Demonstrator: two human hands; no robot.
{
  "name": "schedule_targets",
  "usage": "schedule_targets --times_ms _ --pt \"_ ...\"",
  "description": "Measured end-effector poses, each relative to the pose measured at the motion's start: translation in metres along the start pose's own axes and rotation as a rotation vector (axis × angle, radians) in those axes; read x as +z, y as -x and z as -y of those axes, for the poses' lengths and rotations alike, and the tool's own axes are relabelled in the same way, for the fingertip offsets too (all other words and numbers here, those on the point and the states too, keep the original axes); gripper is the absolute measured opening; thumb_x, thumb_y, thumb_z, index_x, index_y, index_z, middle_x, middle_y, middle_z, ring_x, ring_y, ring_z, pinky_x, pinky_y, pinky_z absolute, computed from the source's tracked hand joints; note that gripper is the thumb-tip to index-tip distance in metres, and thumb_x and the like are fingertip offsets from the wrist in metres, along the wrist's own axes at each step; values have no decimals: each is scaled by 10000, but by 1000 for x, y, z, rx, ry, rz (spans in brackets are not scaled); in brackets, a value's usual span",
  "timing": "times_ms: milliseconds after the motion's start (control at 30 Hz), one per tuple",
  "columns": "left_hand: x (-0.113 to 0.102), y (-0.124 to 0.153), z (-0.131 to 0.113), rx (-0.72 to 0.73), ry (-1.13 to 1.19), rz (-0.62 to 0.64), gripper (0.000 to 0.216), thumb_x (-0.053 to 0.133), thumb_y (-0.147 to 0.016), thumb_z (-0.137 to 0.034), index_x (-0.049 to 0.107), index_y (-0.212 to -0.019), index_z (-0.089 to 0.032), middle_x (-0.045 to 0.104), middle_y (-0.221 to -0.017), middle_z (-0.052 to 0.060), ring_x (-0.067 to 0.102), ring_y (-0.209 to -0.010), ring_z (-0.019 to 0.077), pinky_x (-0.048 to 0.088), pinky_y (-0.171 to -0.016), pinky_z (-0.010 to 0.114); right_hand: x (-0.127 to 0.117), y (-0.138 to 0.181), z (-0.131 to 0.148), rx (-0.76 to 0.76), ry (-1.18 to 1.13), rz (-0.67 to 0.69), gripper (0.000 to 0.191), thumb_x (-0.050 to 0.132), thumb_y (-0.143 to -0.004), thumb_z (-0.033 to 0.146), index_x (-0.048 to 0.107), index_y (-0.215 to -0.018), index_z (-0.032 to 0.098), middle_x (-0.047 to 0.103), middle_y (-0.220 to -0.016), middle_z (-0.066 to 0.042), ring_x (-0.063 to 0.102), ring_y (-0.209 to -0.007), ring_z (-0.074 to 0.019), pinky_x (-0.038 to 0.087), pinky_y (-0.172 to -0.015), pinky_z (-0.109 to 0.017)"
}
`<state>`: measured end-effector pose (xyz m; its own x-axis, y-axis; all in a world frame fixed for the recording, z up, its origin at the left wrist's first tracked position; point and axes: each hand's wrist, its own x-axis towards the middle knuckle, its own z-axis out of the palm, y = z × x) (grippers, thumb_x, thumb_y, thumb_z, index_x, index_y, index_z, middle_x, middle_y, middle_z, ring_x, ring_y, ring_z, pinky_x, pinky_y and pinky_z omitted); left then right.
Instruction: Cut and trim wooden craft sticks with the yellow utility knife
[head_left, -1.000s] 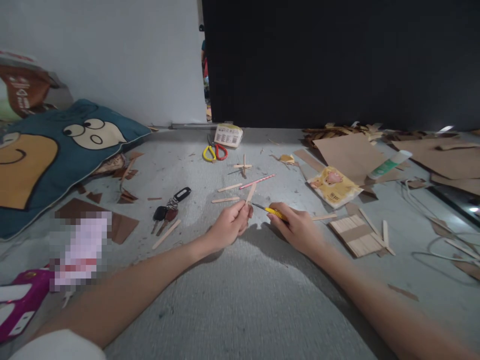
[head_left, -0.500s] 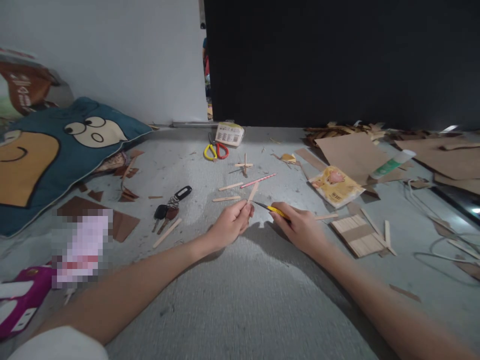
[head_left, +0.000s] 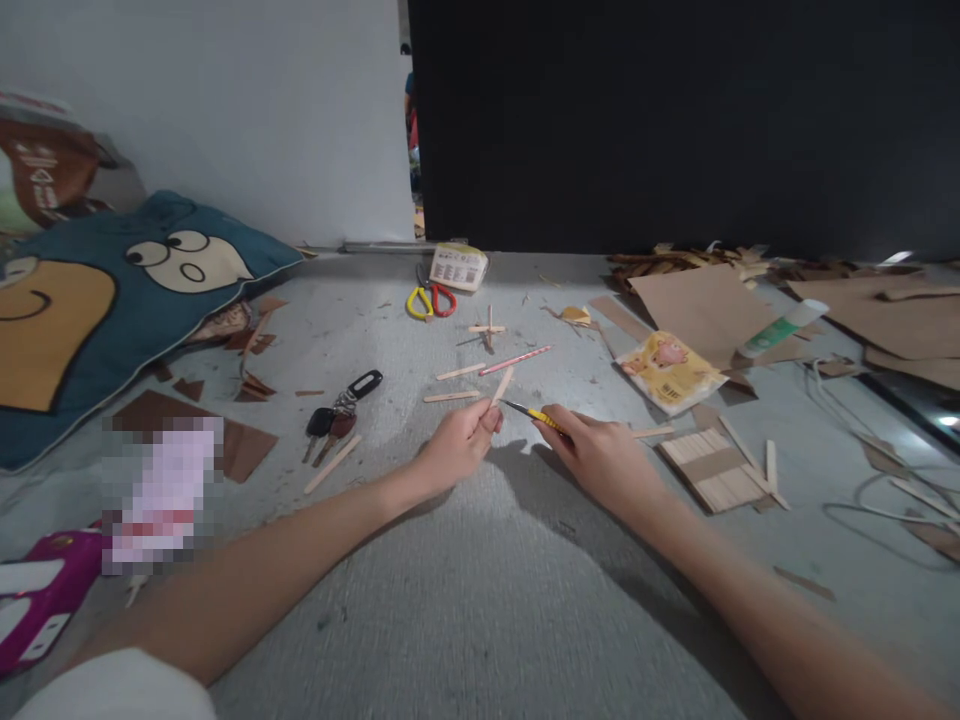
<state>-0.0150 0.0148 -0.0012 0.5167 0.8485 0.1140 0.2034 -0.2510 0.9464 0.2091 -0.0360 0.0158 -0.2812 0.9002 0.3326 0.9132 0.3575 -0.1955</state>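
My left hand (head_left: 457, 446) pinches one end of a wooden craft stick (head_left: 502, 384) that slants up and away over the grey floor. My right hand (head_left: 596, 455) is closed round a small yellow craft knife (head_left: 541, 417), whose blade tip points left at the stick just beyond my left fingertips. Both forearms stretch in from the bottom corners. A pink pencil (head_left: 516, 361) and two loose sticks (head_left: 459, 373) lie just behind the hands.
Keys (head_left: 341, 410) and a stick lie to the left, red-and-yellow scissors (head_left: 430, 300) and a small box (head_left: 458, 267) behind. A glued stick panel (head_left: 712, 471), yellow packet (head_left: 670, 371), glue tube (head_left: 782, 328) and cardboard sheets (head_left: 709, 308) lie right. A blue cushion (head_left: 105, 310) fills the left.
Both hands have crept slightly up and away, still together. The knife tip has closed in on the stick; grips are unchanged.
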Motion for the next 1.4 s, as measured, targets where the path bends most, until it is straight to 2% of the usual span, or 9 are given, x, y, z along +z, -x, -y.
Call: schedule_targets --times_ms 133,300,500,567,667,733,800,967,1400 --pt "0 -2 -1 36 -52 -1 440 380 -1058 -583 449 -805 -230 384 -624 -53 398 -591 140 300 -583 254 -2 -2 1 82 -170 38 425 383 -1096 513 612 -869 236 592 -588 -13 483 -472 -164 200 -544 -301" --pt "-2 -2 -2 87 -121 -2 369 385 -1059 -475 469 -806 -220 469 -700 -22 432 -643 147 348 -648 269 -8 -9 3 212 -569 109 495 481 -1012 621 487 -693 242 455 -565 29 389 -517 -139 269 -531 -268" --pt "2 0 -8 82 -202 86 293 407 -1051 -365 537 -840 -210 500 -666 -27 467 -642 156 364 -662 272 -20 -9 12 610 -1278 532 557 556 -882 806 566 -867 249 270 -540 124 106 -429 -81 114 -390 -215" --pt "3 0 -9 73 -207 113 297 407 -1054 -365 557 -852 -207 522 -678 -20 479 -644 156 369 -658 273 -21 -10 14 635 -1377 528 553 584 -871 800 566 -889 248 276 -552 126 86 -432 -73 108 -382 -207" --pt "2 1 -9 32 -131 104 358 393 -1070 -458 549 -867 -207 521 -694 -18 471 -634 151 360 -629 263 -17 -10 15 539 -1244 279 562 569 -882 800 590 -870 238 301 -547 107 183 -427 -87 180 -398 -224" --pt "1 2 -8 -2 -42 109 429 391 -1067 -564 530 -871 -209 477 -670 -34 432 -598 138 334 -590 251 -14 -9 12 413 -982 72 546 553 -911 769 596 -814 233 348 -553 78 287 -459 -107 250 -447 -245" --pt "-1 2 -7 -28 55 128 500 386 -1050 -663 516 -880 -211 410 -630 -58 378 -551 124 298 -548 242 -11 -7 8 274 -708 -17 497 542 -955 695 600 -780 233 411 -568 51 364 -503 -124 307 -515 -261" --pt "-1 2 -7 -33 186 169 564 403 -1014 -753 511 -910 -210 323 -570 -95 298 -477 103 239 -493 238 -7 -1 1 99 -417 22 402 452 -1052 552 666 -902 246 600 -666 -1 503 -550 -156 380 -595 -277" --pt "-5 -1 -15 -88 464 241 519 563 -962 -724 479 -842 -226 247 -513 -139 177 -435 82 210 -442 218 3 2 -10 -63 -180 -101 376 401 -1117 457 681 -1020 227 737 -732 -38 685 -568 -181 431 -560 -257"
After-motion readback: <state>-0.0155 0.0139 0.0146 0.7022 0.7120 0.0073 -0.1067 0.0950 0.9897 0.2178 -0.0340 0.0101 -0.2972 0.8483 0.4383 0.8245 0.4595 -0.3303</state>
